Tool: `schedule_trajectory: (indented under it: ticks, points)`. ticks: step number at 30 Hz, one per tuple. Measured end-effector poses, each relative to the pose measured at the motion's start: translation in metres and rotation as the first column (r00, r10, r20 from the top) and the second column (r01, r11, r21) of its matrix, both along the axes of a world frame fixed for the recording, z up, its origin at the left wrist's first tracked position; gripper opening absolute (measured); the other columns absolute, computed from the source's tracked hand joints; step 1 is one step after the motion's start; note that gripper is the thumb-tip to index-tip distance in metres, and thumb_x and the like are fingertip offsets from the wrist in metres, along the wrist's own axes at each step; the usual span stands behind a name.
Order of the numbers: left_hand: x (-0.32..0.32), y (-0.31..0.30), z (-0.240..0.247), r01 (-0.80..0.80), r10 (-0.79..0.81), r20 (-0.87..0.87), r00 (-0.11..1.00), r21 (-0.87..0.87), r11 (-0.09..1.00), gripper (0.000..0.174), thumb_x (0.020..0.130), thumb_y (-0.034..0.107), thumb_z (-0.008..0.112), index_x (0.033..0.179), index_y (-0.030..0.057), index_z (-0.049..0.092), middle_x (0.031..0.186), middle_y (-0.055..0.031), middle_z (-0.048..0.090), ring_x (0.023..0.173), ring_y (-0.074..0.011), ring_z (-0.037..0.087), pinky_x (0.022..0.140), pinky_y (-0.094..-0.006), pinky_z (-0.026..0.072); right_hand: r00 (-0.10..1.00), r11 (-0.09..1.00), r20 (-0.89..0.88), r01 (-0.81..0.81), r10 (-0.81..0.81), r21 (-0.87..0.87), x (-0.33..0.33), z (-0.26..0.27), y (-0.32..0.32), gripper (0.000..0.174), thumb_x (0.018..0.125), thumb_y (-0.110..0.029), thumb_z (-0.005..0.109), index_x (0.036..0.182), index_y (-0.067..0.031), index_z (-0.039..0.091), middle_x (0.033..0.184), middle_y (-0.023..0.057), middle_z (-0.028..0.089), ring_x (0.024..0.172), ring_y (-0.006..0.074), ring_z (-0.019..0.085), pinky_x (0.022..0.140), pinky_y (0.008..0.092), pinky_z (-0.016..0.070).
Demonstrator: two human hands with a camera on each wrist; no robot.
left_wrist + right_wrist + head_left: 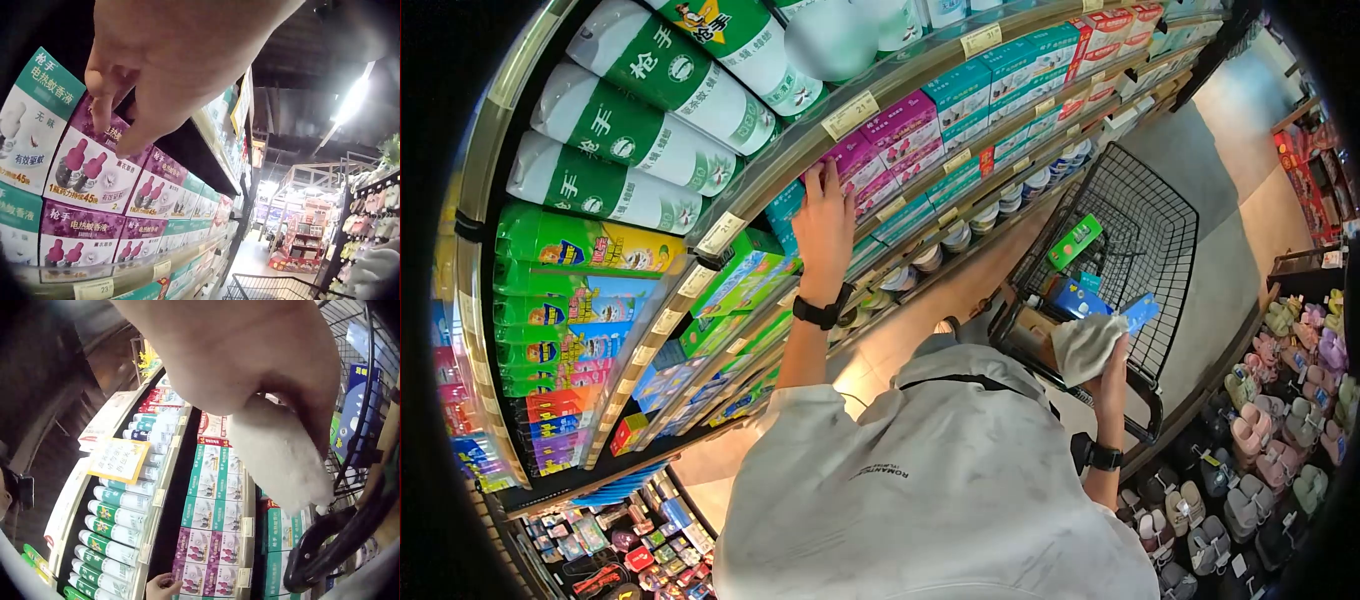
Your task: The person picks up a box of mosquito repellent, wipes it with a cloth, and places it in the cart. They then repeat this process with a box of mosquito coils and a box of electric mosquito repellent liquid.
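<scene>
Left hand [824, 225] touches purple box [862, 160] on shelf [905, 72], grip unclear; right hand [1112, 362] clutches white cloth [1085, 345] over cart [1162, 232].

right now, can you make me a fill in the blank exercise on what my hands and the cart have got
1. The left hand touches a mosquito repellent box whose front is ____.
2. The cloth that the right hand holds is ____.
3. In the shopping cart, the flat box lying apart from the blue packs is ____.

Missing words: purple; white; green
</scene>
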State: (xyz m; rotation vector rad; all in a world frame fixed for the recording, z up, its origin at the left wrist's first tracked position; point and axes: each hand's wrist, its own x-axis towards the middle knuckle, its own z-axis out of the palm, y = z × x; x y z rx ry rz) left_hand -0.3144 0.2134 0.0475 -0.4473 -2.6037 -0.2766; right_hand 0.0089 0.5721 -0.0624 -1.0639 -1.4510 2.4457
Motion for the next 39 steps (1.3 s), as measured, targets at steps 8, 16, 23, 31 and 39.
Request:
schedule_trajectory:
  ticks: [8, 16, 23, 31, 39]
  points:
    - [-0.005, 0.002, 0.001, -0.085, 0.081, -0.048, 0.996, -0.078, 0.993, 0.042, 0.090, 0.025, 0.072, 0.126, 0.0075, 0.060, 0.122, -0.0122, 0.063, 0.073, -0.0322, 0.070, 0.058, -0.0407, 0.0569, 0.998, 0.999, -0.058, 0.006, -0.009, -0.051, 0.002, 0.001, 0.000, 0.072, 0.104, -0.063, 0.033, 0.151, -0.0082, 0.036, 0.145, 0.0130, 0.052, 0.131, 0.0278, 0.054, 0.110, 0.0442, 0.0453]
    - [0.017, 0.003, 0.003, -0.065, 0.068, -0.109, 0.992, 0.030, 0.997, 0.046, 0.084, 0.031, 0.078, 0.124, 0.0126, 0.062, 0.120, -0.0079, 0.068, 0.074, -0.0314, 0.070, 0.060, -0.0402, 0.0567, 1.000, 1.000, -0.028, -0.006, 0.005, -0.009, 0.002, 0.015, -0.001, 0.077, 0.103, -0.065, 0.033, 0.150, -0.0047, 0.039, 0.140, 0.0121, 0.056, 0.126, 0.0239, 0.058, 0.105, 0.0382, 0.0495]
    - [0.051, 0.011, 0.031, 0.025, -0.029, -0.257, 0.966, -0.016, 1.000, 0.041, 0.077, 0.027, 0.085, 0.113, 0.0097, 0.073, 0.109, -0.0085, 0.071, 0.079, -0.0282, 0.065, 0.064, -0.0356, 0.0544, 0.999, 0.999, -0.029, -0.034, 0.033, -0.028, 0.007, 0.019, 0.007, 0.074, 0.104, -0.063, 0.032, 0.150, -0.0053, 0.038, 0.141, 0.0128, 0.054, 0.129, 0.0246, 0.056, 0.108, 0.0389, 0.0469]
    - [0.088, 0.026, 0.033, 0.140, -0.363, 0.212, 0.908, 0.661, 0.737, 0.024, 0.089, 0.003, 0.075, 0.113, 0.0029, 0.076, 0.120, -0.0073, 0.059, 0.103, -0.0131, 0.060, 0.080, -0.0250, 0.0525, 0.999, 0.998, -0.047, -0.026, 0.024, -0.051, 0.006, 0.018, 0.014, 0.074, 0.104, -0.063, 0.032, 0.149, -0.0048, 0.039, 0.141, 0.0136, 0.055, 0.129, 0.0254, 0.056, 0.108, 0.0400, 0.0469]
    - [0.116, 0.054, 0.087, 0.352, -0.552, 0.066, 0.831, 0.706, 0.615, 0.026, 0.082, 0.002, 0.077, 0.107, 0.0068, 0.079, 0.123, -0.0098, 0.056, 0.113, -0.0249, 0.059, 0.096, -0.0352, 0.0465, 0.995, 0.991, -0.054, 0.082, -0.088, -0.109, -0.003, 0.045, 0.013, 0.068, 0.105, -0.060, 0.031, 0.150, -0.0104, 0.039, 0.144, 0.0118, 0.052, 0.132, 0.0256, 0.053, 0.110, 0.0429, 0.0456]
